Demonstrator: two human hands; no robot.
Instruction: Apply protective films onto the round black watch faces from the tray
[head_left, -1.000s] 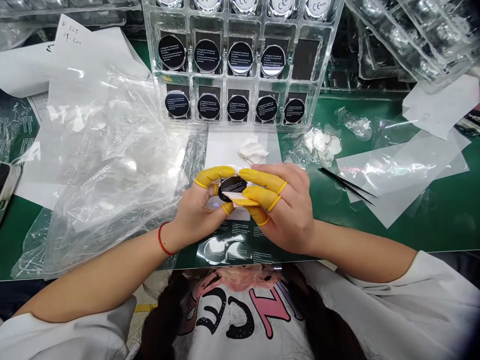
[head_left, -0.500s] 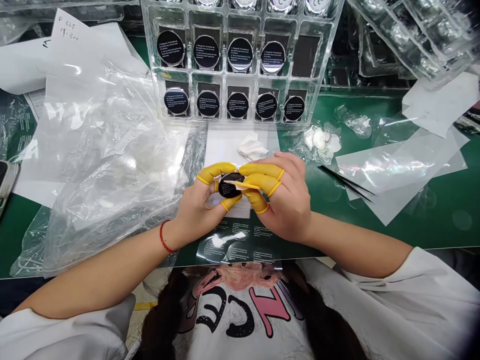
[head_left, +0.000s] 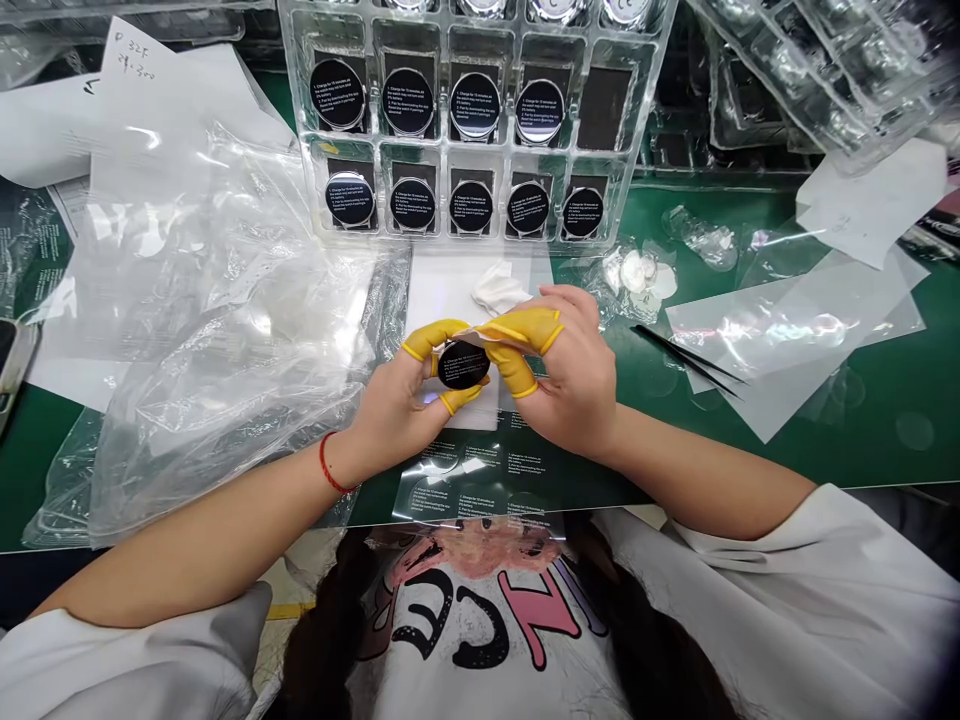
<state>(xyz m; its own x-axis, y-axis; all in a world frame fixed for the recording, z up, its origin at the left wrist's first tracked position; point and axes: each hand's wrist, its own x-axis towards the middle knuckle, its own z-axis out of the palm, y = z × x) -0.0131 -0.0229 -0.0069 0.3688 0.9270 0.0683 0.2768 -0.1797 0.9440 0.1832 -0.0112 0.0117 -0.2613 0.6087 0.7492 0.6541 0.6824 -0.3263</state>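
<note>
From the head view we see the left hand [head_left: 397,410] and right hand [head_left: 566,385] close together at lower center, just above the near edge of the green work mat [head_left: 750,215]. Between them is a round black watch face [head_left: 463,365] with small white printed text, lying flat-on to the camera. The left hand is narrowly closed, pinching its lower and left rim between yellow finger cots [head_left: 431,338] on the thumb and fingers. The right hand is also narrowly closed, with its yellow-cotted fingers [head_left: 521,330] pinching a pale film tab [head_left: 480,333] along the watch face's top edge. A red string bracelet [head_left: 325,462] circles the left wrist. Just behind the hands lies a white cloth [head_left: 499,292] on a white paper sheet [head_left: 450,290]. A printed film sheet [head_left: 480,480] lies just below them. Upper center we have a clear plastic tray [head_left: 442,160] holding rows of round watches, a crumpled clear plastic bag [head_left: 225,330] sits left, and black tweezers [head_left: 686,355] lie right on clear film sheets [head_left: 787,340].
</note>
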